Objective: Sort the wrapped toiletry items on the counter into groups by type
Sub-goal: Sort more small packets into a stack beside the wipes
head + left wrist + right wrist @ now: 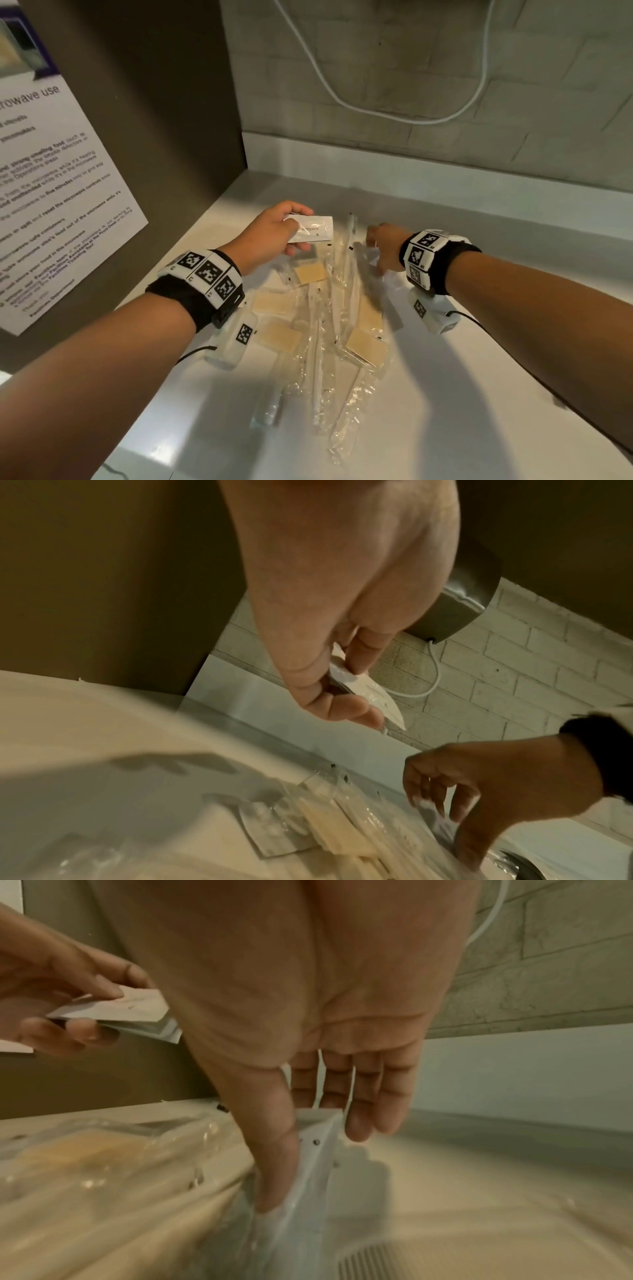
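My left hand [298,228] grips a small stack of white toothpaste sachets [313,229] above the far left of the pile; the left wrist view shows the sachets [363,685] between its thumb and fingers. My right hand [376,253] is down at the pile's far right edge, thumb and fingers pinching a white sachet [318,1145] that stands on edge on the counter. The pile [329,325] holds clear-wrapped toothbrushes [317,359], tan pads [364,346] in clear wraps and a small clear tube [269,407].
A brown side panel with a printed notice [51,205] walls off the left. A tiled wall with a looping white cable [394,113] runs behind the white counter [479,377]. A metal wall unit [459,607] hangs above.
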### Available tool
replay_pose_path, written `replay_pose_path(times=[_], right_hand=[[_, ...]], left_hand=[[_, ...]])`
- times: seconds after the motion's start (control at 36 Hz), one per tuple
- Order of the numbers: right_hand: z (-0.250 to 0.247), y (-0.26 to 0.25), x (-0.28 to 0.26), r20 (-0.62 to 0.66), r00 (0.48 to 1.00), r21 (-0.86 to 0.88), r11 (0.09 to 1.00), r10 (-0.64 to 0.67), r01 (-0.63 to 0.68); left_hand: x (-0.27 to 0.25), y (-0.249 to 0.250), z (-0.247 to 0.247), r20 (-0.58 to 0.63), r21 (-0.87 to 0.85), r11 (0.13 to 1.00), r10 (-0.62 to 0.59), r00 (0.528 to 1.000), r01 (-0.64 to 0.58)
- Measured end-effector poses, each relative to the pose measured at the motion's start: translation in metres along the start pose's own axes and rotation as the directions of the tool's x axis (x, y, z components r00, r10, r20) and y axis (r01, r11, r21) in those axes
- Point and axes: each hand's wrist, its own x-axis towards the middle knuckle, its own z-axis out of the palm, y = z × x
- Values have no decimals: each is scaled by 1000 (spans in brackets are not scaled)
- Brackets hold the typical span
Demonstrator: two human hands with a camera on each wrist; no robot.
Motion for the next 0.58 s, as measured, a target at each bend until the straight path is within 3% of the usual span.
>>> replay_pose_path(times=[0.14,0.22,0.33,0.42,0.47,0.58], right_hand=[[-22,-10,2,-131,988,68,994,-79,88],[-38,-26,-6,-216,960,174,961,-178,217],[-50,-52,-20,-280,911,497,766,-301,406],[-52,-67,-21,-372,889,608,655,-266,450],[-51,-73,-17,-413,886,648,615,-212,449],[-46,-78,-4,-440,888,638,649,-134,414]], left_hand=[[3,0,-4,-58,-12,999,30,998,-30],[6,-1,-9,-127,-18,999,42,991,-44],[8,-2,-18,-193,-78,996,21,981,-37],[8,-1,-22,-202,-157,987,1,979,-33],[6,0,-22,-147,-181,983,-2,989,-24],[2,4,-21,-63,-219,976,-16,998,2]])
